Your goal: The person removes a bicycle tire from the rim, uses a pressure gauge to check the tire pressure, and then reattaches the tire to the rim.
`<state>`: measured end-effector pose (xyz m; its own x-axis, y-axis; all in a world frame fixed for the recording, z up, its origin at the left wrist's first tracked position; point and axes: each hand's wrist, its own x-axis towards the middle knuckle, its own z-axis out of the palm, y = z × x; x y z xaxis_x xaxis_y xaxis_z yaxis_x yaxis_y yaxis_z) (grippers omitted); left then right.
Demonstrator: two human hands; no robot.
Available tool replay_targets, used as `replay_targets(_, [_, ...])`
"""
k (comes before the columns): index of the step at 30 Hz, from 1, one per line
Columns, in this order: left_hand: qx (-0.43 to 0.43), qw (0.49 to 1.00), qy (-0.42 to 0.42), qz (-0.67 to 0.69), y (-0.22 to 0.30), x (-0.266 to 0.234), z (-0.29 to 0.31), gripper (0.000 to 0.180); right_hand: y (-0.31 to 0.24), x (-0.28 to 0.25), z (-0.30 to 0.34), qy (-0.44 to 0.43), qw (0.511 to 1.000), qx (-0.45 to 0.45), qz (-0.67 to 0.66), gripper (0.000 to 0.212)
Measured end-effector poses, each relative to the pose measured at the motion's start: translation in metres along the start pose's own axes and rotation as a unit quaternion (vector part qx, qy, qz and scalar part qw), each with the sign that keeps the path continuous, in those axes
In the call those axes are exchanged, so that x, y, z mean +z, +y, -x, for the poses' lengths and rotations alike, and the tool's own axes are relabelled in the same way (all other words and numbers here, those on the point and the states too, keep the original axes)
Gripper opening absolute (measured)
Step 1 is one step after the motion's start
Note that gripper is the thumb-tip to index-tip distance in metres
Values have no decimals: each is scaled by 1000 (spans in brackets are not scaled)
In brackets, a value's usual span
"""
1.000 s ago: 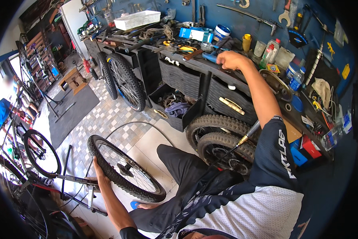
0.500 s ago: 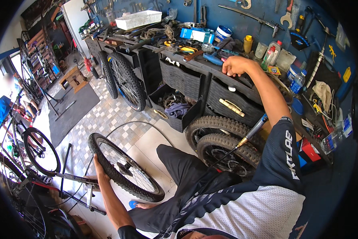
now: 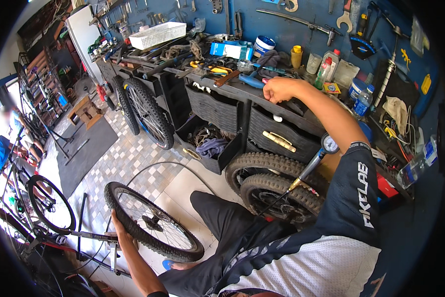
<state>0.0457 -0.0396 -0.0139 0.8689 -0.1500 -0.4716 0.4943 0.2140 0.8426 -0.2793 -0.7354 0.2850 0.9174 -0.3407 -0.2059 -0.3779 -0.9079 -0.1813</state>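
Observation:
My left hand (image 3: 121, 230) grips the black tyre of a bicycle wheel (image 3: 144, 222) on its left side; the wheel leans over the floor beside my leg. A sprocket cluster shows at its hub. At the front edge of the workbench (image 3: 301, 108), my right hand (image 3: 281, 90) is closed, with its fingers curled downward. What it holds, if anything, is hidden. Just left of those fingers lies a blue-handled tool (image 3: 251, 80), with a small pink piece between it and the hand. A rusty-looking spanner (image 3: 227, 78) lies farther left.
Two knobbly-tyred wheels (image 3: 277, 190) stand under the bench, near a pump with a round gauge (image 3: 330, 143). An open drawer (image 3: 210, 147) holds rags and cables. A hose (image 3: 180, 164) curves over the floor. Bicycles (image 3: 49, 203) and other people (image 3: 4, 151) are at left.
The view has shifted, moving the bench leftward in the picture and bringing the pump's gauge into sight. My right hand stays at the bench edge; the left keeps hold of the wheel.

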Motion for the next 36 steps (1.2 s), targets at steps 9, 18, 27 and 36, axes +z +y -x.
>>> replay_targets(9, [-14, 999, 29, -31, 4, 16, 15, 72, 12, -42, -6, 11, 999, -29, 16, 28])
replay_targets(18, [-39, 997, 61, -7, 3, -4, -5, 86, 4, -54, 0, 17, 995, -56, 86, 21])
replay_targets(27, [-45, 996, 72, -2, 9, 17, -15, 78, 13, -45, 4, 12, 989, -94, 110, 18])
replay_targets(36, [-56, 995, 68, -49, 11, 33, -49, 79, 23, -48, 5, -21, 994, -95, 42, 16])
